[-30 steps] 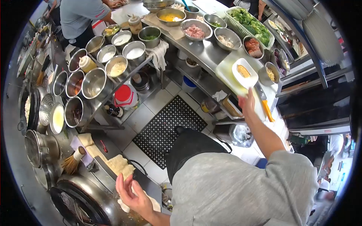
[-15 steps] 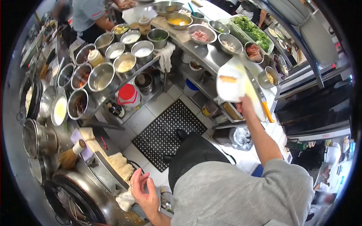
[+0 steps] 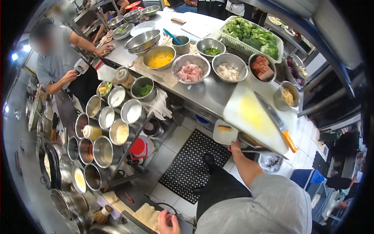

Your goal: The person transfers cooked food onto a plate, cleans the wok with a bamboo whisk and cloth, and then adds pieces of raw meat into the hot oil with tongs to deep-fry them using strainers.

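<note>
My right hand [image 3: 235,146] grips the near edge of a small white dish [image 3: 225,133] holding an orange-brown strip of food. The dish is beside the front edge of a white cutting board [image 3: 249,113] with a yellow stain. Along the board's right side lies a large knife [image 3: 272,113] with an orange handle. Low in the view, my left hand [image 3: 168,223] has its fingers apart and curved, holding nothing. It is beside a folded beige cloth [image 3: 147,217] at the stove side.
Metal bowls of meat [image 3: 190,72], yellow liquid [image 3: 159,59] and a basket of broccoli [image 3: 224,31] line the counter. Metal pots [image 3: 104,152] stand at left. A co-worker [image 3: 64,58] stands at upper left, holding a cloth and a white object. A perforated mat [image 3: 181,171] covers the floor.
The dish in my right hand has moved from over the cutting board to its front edge, lower down. The view has shifted, and my left hand now appears lower.
</note>
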`<action>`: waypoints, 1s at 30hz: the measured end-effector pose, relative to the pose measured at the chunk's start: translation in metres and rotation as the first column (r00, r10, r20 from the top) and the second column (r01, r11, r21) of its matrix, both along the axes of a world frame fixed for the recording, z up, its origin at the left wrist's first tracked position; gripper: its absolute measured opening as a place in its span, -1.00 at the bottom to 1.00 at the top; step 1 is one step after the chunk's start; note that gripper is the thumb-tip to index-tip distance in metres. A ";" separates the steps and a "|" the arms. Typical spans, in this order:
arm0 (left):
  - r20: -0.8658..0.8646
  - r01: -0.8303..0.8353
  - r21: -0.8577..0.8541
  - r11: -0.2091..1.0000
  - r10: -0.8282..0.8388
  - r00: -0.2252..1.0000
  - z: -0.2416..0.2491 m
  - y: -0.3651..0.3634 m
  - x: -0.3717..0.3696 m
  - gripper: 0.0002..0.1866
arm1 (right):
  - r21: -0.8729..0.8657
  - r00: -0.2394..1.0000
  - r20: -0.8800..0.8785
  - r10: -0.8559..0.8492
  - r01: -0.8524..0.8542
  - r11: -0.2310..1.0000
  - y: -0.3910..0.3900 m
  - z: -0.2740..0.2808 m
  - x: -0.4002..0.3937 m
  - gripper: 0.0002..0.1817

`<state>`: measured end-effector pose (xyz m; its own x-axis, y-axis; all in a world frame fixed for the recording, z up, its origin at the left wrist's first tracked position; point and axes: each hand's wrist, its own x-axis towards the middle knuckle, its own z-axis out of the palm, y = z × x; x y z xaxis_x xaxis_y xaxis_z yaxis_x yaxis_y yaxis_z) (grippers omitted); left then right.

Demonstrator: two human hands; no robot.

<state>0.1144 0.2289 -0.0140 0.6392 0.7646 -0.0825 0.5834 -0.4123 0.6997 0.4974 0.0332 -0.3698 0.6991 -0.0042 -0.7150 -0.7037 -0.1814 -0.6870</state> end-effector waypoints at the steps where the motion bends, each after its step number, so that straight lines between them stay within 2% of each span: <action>1: -0.004 -0.007 -0.023 1.000 0.007 1.000 -0.002 0.000 0.014 -0.69 | -0.023 0.990 0.027 -0.136 0.137 0.990 0.007 -0.006 0.009 -0.74; 2: -0.006 -0.013 -0.047 0.999 0.013 1.000 -0.003 0.000 0.026 -0.69 | -0.046 0.961 0.059 -0.269 0.272 0.961 0.013 -0.012 0.018 -0.75; 3: -0.091 0.054 0.006 0.999 -0.053 0.994 0.010 0.003 0.047 -0.69 | 0.009 0.931 0.063 -0.359 0.359 0.933 0.018 -0.020 0.022 -0.78; 4: -0.100 0.070 0.002 0.998 -0.070 0.992 0.022 0.004 0.068 -0.68 | 0.073 0.896 0.068 -0.439 0.435 0.898 0.022 -0.035 0.034 -0.80; 5: -0.139 0.031 -0.090 0.995 -0.043 0.989 0.011 0.005 0.070 -0.69 | -0.021 0.865 -0.010 -0.501 0.501 0.865 0.026 -0.048 0.050 -0.86; 6: -0.178 -0.016 -0.181 0.983 -0.017 0.984 0.007 0.006 0.077 -0.69 | -0.036 0.842 -0.029 -0.538 0.537 0.843 0.026 -0.057 0.064 -0.86; 9: -0.229 -0.022 -0.178 0.984 -0.020 0.973 0.002 0.011 0.093 -0.69 | -0.069 0.851 -0.068 -0.520 0.516 0.854 0.025 -0.068 0.102 -0.86; 11: -0.262 -0.027 -0.192 0.981 -0.025 0.965 0.002 0.013 0.100 -0.69 | -0.092 0.892 -0.072 -0.446 0.439 0.894 0.021 -0.064 0.124 -0.85; 14: -0.246 -0.096 -0.231 0.968 0.037 0.969 0.000 0.013 0.103 -0.69 | -0.152 0.964 -0.066 -0.258 0.246 0.957 0.010 -0.051 0.127 -0.84; 16: -0.247 -0.049 -0.191 0.980 0.001 0.969 0.005 0.015 0.104 -0.68 | -0.185 0.995 -0.088 -0.052 0.035 0.982 0.005 -0.034 0.097 -0.84; 18: -0.210 0.020 -0.184 0.983 -0.059 0.976 0.003 0.017 0.099 -0.69 | -0.132 0.974 -0.118 0.195 -0.210 0.969 0.015 0.004 0.047 -0.83; 19: -0.152 0.058 -0.127 0.990 -0.077 0.985 -0.005 0.018 0.093 -0.71 | -0.073 0.949 -0.111 0.296 -0.305 0.949 0.024 0.027 0.018 -0.82; 20: -0.141 0.073 -0.128 0.989 -0.091 0.986 -0.007 0.020 0.090 -0.71 | -0.003 0.942 -0.027 0.335 -0.336 0.942 0.036 0.046 -0.009 -0.79; 22: -0.125 0.050 -0.218 0.975 -0.079 0.989 -0.011 0.025 0.078 -0.71 | 0.208 0.721 -0.041 0.692 -0.671 0.712 0.066 0.126 -0.021 -0.67; 23: -0.114 0.053 -0.213 0.976 -0.079 0.990 -0.013 0.028 0.072 -0.71 | 0.278 0.587 0.046 0.809 -0.785 0.554 0.085 0.170 -0.016 -0.68; 24: -0.089 0.064 -0.136 0.989 -0.076 0.993 -0.016 0.032 0.064 -0.70 | 0.339 0.605 0.184 0.774 -0.778 0.528 0.105 0.202 -0.008 -0.69; 25: -0.064 0.065 -0.059 0.996 -0.069 0.996 -0.020 0.035 0.056 -0.69 | 0.323 0.645 0.289 0.707 -0.761 0.562 0.129 0.234 0.005 -0.71; 26: -0.040 0.059 0.016 0.998 -0.058 0.998 -0.024 0.035 0.048 -0.67 | 0.385 0.738 0.407 0.538 -0.673 0.631 0.151 0.255 0.022 -0.75; 27: 0.084 0.026 0.060 0.998 -0.031 0.996 -0.029 0.035 0.043 -0.72 | 0.378 0.680 0.522 0.515 -0.725 0.576 0.169 0.249 0.060 -0.74; 28: 0.095 0.000 0.068 0.998 -0.006 0.995 -0.027 0.035 0.033 -0.72 | 0.696 0.930 0.327 0.169 -0.358 0.623 0.196 0.244 0.085 -0.68; 29: 0.041 0.007 -0.007 1.000 -0.007 0.999 -0.021 0.039 0.026 -0.70 | 0.730 0.991 0.127 -0.045 -0.063 0.681 0.215 0.265 0.106 -0.66; 30: -0.014 0.010 -0.083 0.996 -0.011 1.000 -0.013 0.041 0.022 -0.66 | 0.715 0.982 0.159 -0.099 -0.045 0.698 0.227 0.266 0.131 -0.67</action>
